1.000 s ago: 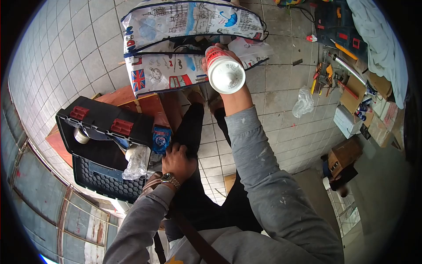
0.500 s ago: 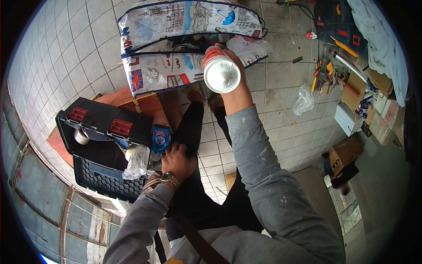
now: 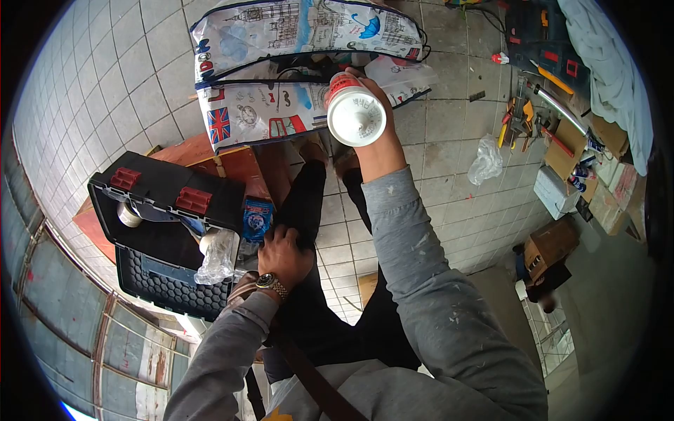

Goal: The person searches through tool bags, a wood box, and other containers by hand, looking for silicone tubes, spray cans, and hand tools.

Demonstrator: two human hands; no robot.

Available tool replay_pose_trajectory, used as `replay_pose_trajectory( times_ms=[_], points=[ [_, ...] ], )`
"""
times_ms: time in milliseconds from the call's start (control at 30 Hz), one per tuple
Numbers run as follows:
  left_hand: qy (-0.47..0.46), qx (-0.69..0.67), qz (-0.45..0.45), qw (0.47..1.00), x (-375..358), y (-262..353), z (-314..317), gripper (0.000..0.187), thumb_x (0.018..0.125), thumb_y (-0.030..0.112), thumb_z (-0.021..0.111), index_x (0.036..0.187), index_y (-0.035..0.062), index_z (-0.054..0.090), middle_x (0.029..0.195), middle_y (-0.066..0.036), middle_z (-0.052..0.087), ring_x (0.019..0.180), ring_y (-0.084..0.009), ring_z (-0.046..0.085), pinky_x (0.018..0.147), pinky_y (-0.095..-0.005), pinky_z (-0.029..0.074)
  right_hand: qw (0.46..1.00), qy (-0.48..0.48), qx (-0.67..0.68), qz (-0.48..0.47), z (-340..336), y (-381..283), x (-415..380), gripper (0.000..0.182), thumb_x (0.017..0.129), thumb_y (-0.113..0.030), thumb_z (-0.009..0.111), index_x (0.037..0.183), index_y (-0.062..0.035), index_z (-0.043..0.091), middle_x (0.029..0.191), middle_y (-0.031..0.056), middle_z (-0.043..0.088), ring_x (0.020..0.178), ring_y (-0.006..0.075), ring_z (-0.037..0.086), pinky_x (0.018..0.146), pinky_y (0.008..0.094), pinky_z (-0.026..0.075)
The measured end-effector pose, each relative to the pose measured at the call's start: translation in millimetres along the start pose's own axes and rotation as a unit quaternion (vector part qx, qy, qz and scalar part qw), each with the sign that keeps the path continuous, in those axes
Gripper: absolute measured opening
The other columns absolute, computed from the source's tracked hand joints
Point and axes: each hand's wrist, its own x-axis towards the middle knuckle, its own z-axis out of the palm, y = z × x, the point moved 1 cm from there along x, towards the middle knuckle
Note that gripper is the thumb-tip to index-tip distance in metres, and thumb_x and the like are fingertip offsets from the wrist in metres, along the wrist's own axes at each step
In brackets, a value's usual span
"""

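My right hand (image 3: 382, 116) is wrapped round a sealant cartridge (image 3: 357, 119), white with a red label, its round nozzle end and dark lettering facing up at me. Its fingers are mostly hidden behind the cartridge. Below it lies a printed zip bag (image 3: 270, 112), partly open, with dark items inside. My left hand (image 3: 286, 258) holds nothing; it rests over my left knee with its fingers apart and bent down, a watch on the wrist. Beside its fingertips is a blue packet (image 3: 258, 219), near an open black toolbox (image 3: 158, 186) with red latches.
Clear plastic wrap (image 3: 216, 258) hangs over the toolbox edge. A reddish wooden board (image 3: 256, 175) sits beneath. On the tiled floor at right are a plastic bag (image 3: 485, 160), pliers (image 3: 519, 119), a dark tool case (image 3: 544, 42) and a cardboard box (image 3: 552, 245). Another person (image 3: 547, 284) is at far right.
The sealant cartridge has tilted slightly and shifted a little to the right and up in my right hand. My left hand stays in place.
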Motion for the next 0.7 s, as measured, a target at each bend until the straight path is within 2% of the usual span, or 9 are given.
replay_pose_trajectory(
  times_ms=[67, 167, 400, 567, 600, 633, 700],
  points=[
    [0.004, -0.001, 0.003, 1.0, 0.4, 0.0, 0.0, 0.031, 0.075, 0.023, 0.069, 0.103, 0.0093, 0.069, 0.116, -0.012, 0.064, 0.115, -0.0371, 0.06, 0.094, -0.0515, 0.054, 0.999, -0.031, 0.025, 0.003, -1.6, 0.6, 0.6, 0.015, 0.105, -0.014, 0.043, 0.115, -0.0081, 0.051, 0.086, 0.0129, 0.066, 0.073, 0.0288, 0.07, 0.065, 0.0441, 0.062],
    [0.003, -0.001, 0.0, 1.0, 0.1, 0.1, 0.0, 0.03, 0.075, 0.023, 0.069, 0.102, 0.0094, 0.069, 0.116, -0.013, 0.064, 0.114, -0.0371, 0.06, 0.094, -0.0514, 0.054, 1.0, 0.003, 0.002, -0.002, 2.1, 0.4, 0.2, 0.015, 0.105, -0.014, 0.043, 0.115, -0.008, 0.051, 0.086, 0.0129, 0.066, 0.072, 0.0287, 0.069, 0.065, 0.0438, 0.061],
    [0.013, 0.004, 0.004, 1.0, 0.8, -1.7, 5.4, 0.03, 0.076, 0.024, 0.069, 0.102, 0.0099, 0.07, 0.118, -0.012, 0.064, 0.115, -0.0378, 0.061, 0.093, -0.0514, 0.055, 1.0, -0.006, 0.003, -0.011, 2.3, 0.8, -1.5, 0.015, 0.105, -0.015, 0.043, 0.115, -0.0077, 0.052, 0.086, 0.0129, 0.066, 0.071, 0.0286, 0.069, 0.065, 0.043, 0.061],
    [-0.001, -0.001, -0.008, 1.0, 0.3, 0.4, 2.5, 0.03, 0.075, 0.025, 0.067, 0.102, 0.0108, 0.07, 0.117, -0.011, 0.065, 0.115, -0.0371, 0.061, 0.095, -0.0503, 0.054, 0.999, 0.034, -0.009, 0.01, 4.0, -1.3, -1.8, 0.01, 0.103, -0.012, 0.051, 0.108, -0.0067, 0.057, 0.081, 0.0102, 0.065, 0.067, 0.025, 0.067, 0.062, 0.0388, 0.059],
    [-0.003, 0.004, -0.005, 1.0, 0.7, 0.6, 2.0, 0.032, 0.075, 0.025, 0.067, 0.103, 0.0105, 0.07, 0.118, -0.011, 0.065, 0.116, -0.0374, 0.061, 0.095, -0.0502, 0.054, 0.995, 0.084, -0.049, -0.016, 14.4, 1.1, -7.9, 0.006, 0.1, -0.01, 0.054, 0.104, -0.0064, 0.058, 0.078, 0.0088, 0.065, 0.064, 0.0232, 0.066, 0.06, 0.0375, 0.058],
    [-0.007, 0.005, -0.004, 1.0, 0.4, -0.2, 3.0, 0.033, 0.075, 0.026, 0.068, 0.104, 0.0103, 0.07, 0.12, -0.011, 0.065, 0.116, -0.0377, 0.061, 0.096, -0.0502, 0.054, 0.996, 0.082, -0.035, -0.022, 17.6, 0.7, -7.5, 0.006, 0.1, -0.01, 0.054, 0.104, -0.0064, 0.058, 0.078, 0.0088, 0.065, 0.064, 0.0232, 0.066, 0.06, 0.0375, 0.058],
    [-0.01, 0.016, -0.001, 1.0, -0.2, -0.8, 4.3, 0.037, 0.076, 0.027, 0.068, 0.109, 0.0103, 0.07, 0.123, -0.011, 0.063, 0.118, -0.0372, 0.06, 0.096, -0.0507, 0.054, 0.991, 0.093, -0.082, 0.041, 17.1, -2.1, -5.8, 0.005, 0.1, -0.009, 0.055, 0.101, -0.0059, 0.06, 0.077, 0.0082, 0.063, 0.063, 0.0227, 0.065, 0.059, 0.0366, 0.057]
  ],
)
